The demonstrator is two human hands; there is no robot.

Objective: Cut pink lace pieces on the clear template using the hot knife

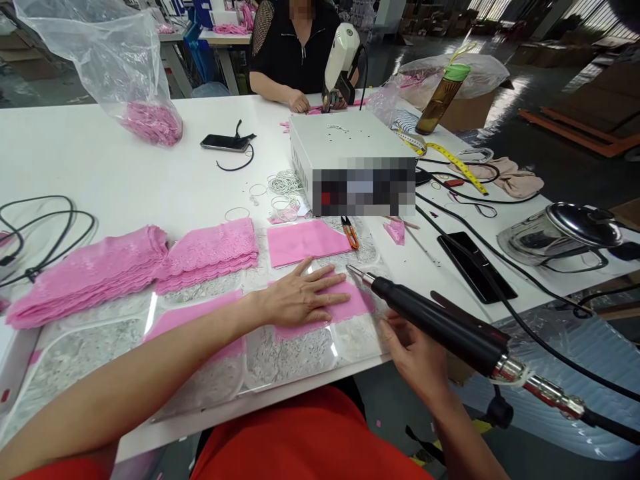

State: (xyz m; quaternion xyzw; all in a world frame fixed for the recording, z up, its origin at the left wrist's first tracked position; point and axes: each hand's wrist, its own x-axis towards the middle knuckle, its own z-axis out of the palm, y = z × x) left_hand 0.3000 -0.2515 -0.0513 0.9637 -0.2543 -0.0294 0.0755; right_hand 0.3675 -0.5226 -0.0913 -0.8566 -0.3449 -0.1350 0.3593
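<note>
My left hand (305, 298) lies flat with fingers spread on a pink lace-edged fabric piece (357, 300). My right hand (417, 353) is at the front table edge, its fingers curled; whatever they hold is hidden. Over it slants a black handheld tool (440, 323) with a pointed metal tip (356, 270), the tip just right of my left fingertips. Behind my left hand is a folded plain pink fabric piece (307, 242), with orange-handled thread snips (351, 235) at its right end. Another pink piece (200, 320) lies partly under my left forearm.
Pink lace stacks (100, 270) lie left. A metal control box (353, 140) stands mid-table; beyond it a person (295, 53) works at a white machine (343, 57). Right are a phone (475, 267), black cable (540, 350), glass lidded jug (530, 237), tape measure (457, 163) and bottle (443, 103).
</note>
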